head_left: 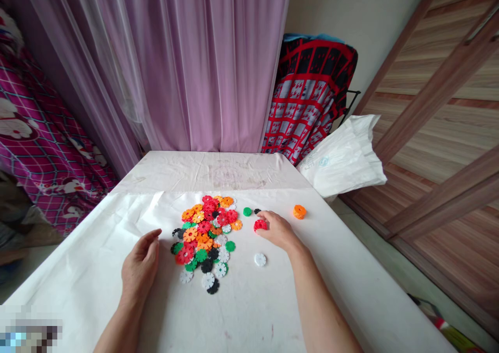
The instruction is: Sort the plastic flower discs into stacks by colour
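Observation:
A mixed pile of red, orange, green, black and white notched plastic discs [202, 227] is spread on the white-covered table. My right hand [277, 230] has its thumb and fingers round a small stack of red discs [260, 225], right of the pile. Just beyond its fingertips are a few black discs [257, 211], partly hidden, and a green disc stack [247, 211]. An orange disc stack [299, 211] stands to its right, and white discs [260, 260] lie nearer me. Left of the pile, my left hand [141, 259] is on its side, fingers loosely extended, holding nothing.
The white tabletop [241, 316] stretches under both forearms. A white bag [343, 158] sticks out by the table's far right edge. Behind the table hang purple curtains [218, 72], with a red-and-black patterned cloth [304, 95] beside them. Wooden cabinet doors [440, 134] are at the right.

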Motion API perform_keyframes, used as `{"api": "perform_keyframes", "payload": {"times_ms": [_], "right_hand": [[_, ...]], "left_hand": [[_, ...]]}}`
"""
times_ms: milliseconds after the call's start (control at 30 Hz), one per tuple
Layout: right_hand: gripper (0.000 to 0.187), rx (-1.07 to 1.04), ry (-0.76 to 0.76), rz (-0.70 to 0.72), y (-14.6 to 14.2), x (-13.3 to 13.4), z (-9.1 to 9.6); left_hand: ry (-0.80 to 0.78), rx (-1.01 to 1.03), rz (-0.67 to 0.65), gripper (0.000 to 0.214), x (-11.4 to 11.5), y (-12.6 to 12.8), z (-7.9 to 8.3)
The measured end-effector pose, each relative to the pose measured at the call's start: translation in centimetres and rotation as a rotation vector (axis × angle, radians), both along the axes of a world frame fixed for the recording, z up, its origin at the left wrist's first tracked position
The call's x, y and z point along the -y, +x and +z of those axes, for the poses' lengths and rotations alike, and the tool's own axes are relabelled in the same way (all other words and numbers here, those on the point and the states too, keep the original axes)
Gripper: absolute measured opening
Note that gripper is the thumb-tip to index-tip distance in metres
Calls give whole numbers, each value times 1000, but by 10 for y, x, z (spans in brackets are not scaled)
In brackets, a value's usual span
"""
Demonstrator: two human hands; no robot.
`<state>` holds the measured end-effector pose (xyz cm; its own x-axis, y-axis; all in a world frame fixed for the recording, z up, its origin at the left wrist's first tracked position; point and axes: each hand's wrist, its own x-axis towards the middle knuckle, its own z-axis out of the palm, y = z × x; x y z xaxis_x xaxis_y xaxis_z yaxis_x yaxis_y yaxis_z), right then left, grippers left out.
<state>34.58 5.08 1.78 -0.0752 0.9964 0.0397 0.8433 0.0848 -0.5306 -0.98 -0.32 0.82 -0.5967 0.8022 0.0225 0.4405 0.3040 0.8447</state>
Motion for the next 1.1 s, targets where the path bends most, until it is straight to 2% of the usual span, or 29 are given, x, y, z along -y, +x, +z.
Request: {"api": "perform_keyframes", "payload": {"times_ms": [133, 267, 433, 600, 833, 933, 1100], "right_hand": [[40, 32, -35, 2, -2, 2, 3], [42, 59, -73, -1, -4, 4, 5], [41, 143, -32, 1, -5, 3, 1], [38, 201, -8, 11, -7, 2, -1], [42, 200, -55, 9, -9, 6, 8], [42, 188, 7, 12, -13, 5, 15], [27, 222, 120, 101, -42, -10, 19]], "left_hand": [[49, -24, 1, 35, -1, -3, -5], [26, -12, 2, 34, -1, -1, -3], [-22, 10, 6, 36, 0, 1, 2], [-4, -3, 4, 35, 0, 0, 0], [-7, -5, 2, 36, -1, 1, -2], [-15, 5, -3, 37, -1, 1, -2], [-4, -6, -6, 37, -1, 0, -5]]}}
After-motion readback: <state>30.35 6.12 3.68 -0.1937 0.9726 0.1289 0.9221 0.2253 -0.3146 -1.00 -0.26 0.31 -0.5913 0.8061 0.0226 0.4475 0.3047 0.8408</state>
